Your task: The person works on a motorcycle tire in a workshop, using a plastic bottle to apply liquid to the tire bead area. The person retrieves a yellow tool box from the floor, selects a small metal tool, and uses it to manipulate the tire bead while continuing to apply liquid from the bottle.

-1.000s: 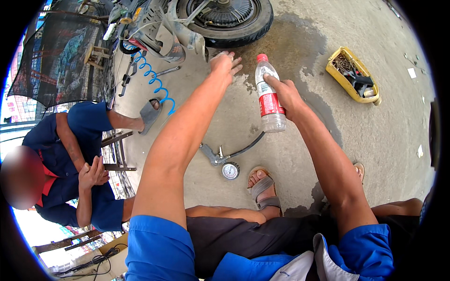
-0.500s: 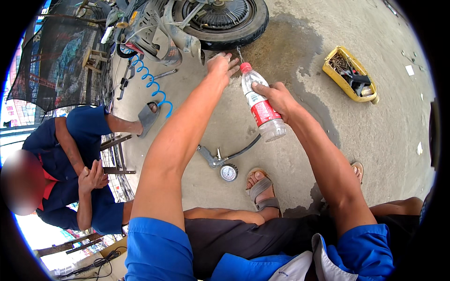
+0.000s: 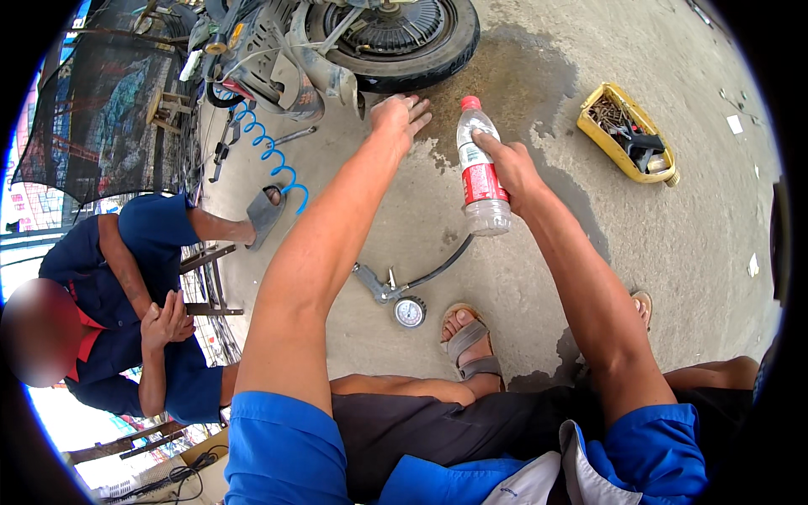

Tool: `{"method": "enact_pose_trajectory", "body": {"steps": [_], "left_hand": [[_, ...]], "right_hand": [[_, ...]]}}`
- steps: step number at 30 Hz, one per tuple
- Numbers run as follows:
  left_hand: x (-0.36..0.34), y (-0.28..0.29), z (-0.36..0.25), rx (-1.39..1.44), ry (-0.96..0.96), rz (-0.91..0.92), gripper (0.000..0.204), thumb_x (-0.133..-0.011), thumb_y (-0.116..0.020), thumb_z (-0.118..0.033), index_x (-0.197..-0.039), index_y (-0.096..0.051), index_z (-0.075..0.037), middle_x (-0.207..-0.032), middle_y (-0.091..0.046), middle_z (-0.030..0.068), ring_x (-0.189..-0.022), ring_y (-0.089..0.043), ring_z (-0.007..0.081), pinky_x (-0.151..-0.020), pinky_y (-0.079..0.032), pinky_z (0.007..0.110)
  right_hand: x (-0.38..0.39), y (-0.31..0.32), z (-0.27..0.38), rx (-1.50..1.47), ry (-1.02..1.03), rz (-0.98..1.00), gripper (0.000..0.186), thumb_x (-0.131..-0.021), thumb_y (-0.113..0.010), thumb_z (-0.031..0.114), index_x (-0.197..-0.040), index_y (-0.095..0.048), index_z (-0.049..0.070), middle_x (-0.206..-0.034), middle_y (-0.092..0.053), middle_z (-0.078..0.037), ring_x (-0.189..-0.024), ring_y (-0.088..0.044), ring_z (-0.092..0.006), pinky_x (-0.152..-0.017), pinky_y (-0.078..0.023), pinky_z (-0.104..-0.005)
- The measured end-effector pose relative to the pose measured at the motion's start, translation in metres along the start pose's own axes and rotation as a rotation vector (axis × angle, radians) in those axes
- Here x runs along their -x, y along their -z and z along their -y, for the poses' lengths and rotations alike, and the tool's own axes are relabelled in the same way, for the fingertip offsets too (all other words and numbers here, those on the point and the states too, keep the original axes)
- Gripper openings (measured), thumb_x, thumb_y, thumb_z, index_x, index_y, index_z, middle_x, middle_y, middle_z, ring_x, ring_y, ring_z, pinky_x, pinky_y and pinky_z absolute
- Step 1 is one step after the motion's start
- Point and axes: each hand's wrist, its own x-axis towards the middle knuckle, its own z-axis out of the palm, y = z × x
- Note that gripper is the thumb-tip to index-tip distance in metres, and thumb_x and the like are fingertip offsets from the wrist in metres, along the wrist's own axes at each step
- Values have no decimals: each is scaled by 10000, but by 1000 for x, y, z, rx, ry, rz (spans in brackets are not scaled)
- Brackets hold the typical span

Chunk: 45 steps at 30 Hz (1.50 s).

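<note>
My right hand (image 3: pixel 511 170) grips a clear plastic bottle (image 3: pixel 482 181) with a red cap and a red label, thumb across its upper side. The bottle is tilted with its cap end away from me, above the ground. My left hand (image 3: pixel 401 119) reaches forward just below the black tyre (image 3: pixel 421 74), fingers stretched and holding nothing. The wheel belongs to a grey electric scooter (image 3: pixel 290 63) at the top of the view. A wet patch (image 3: pixel 522 71) darkens the concrete beside the tyre.
A tyre inflator with a round gauge (image 3: pixel 410 311) lies before my sandalled foot. To the right stands a yellow container (image 3: pixel 627 135) of small metal parts. A coiled blue hose (image 3: pixel 268 150) hangs at left, near a seated person (image 3: pixel 135 295) with hands together.
The bottle has swung right and away from the tyre, standing straighter. The thin stream of water from its cap is gone. My left hand has barely moved.
</note>
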Motion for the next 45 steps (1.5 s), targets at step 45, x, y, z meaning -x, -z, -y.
{"method": "enact_pose_trajectory", "body": {"steps": [45], "left_hand": [[-4, 8, 5, 7, -23, -12, 580, -875, -398, 121, -1424, -217, 74, -1399, -392, 219, -1281, -442, 359, -1055, -397, 510]], "right_hand": [[0, 0, -3, 7, 47, -36, 514, -854, -653, 336, -974, -548, -152, -783, -627, -163, -570, -633, -209, -484, -523, -367]]}}
